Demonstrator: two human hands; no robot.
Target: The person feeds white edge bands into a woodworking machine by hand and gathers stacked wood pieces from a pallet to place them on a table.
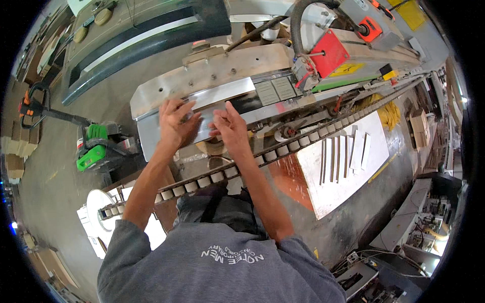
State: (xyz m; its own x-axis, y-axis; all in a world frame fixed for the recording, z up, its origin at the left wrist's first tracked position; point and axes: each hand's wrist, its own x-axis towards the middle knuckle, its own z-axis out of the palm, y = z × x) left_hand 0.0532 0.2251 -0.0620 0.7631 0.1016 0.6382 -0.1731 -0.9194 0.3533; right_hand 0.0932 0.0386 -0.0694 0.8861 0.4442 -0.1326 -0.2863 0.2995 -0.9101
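My left hand (pixel 176 122) is over the left end of the machine's metal infeed table (pixel 147 132). Its fingers are apart and slightly blurred, and nothing shows in them. The fingertips are close to the left end of a white strip (pixel 225 93), which lies along the machine's straight fence. My right hand (pixel 231 130) hovers at the table's near edge, right of the left one. Its fingers are loosely bent, the index finger stands apart, and I see nothing held. Beyond the strip's right end sits a dark ribbed feed track (pixel 275 90).
A roller rail (pixel 217 177) crosses between my body and the machine. On its right lies a white board (pixel 348 171) with several narrow strips. A red guard plate (pixel 331 53) and a hose (pixel 298 25) stand at the machine's far side. A green pallet jack (pixel 93 151) is at left.
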